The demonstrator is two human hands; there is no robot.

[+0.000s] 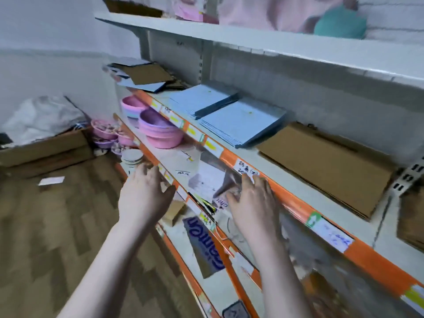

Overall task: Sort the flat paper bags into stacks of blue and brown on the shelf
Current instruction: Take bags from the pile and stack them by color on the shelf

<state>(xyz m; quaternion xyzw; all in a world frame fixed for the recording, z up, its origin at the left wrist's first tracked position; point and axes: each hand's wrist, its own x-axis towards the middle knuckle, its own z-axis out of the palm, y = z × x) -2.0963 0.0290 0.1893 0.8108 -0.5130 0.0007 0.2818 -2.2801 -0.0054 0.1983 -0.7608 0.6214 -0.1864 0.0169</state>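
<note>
On the shelf [286,177] with the orange front edge lie two stacks of flat blue paper bags [243,121], side by side. To their right rests a stack of flat brown bags [325,164]. At the shelf's far left end sits a mixed, untidy pile of blue and brown bags [142,75]. My left hand [143,193] hovers below the shelf, fingers spread, holding nothing. My right hand [251,203] is just under the orange edge, fingers apart and empty.
The shelf below holds pink and purple bowls [158,129], papers and a blue printed box [204,244]. A cardboard box [43,148] with white wrapping stands on the wooden floor at left. More brown bags [413,216] lie at the far right. Another shelf hangs overhead.
</note>
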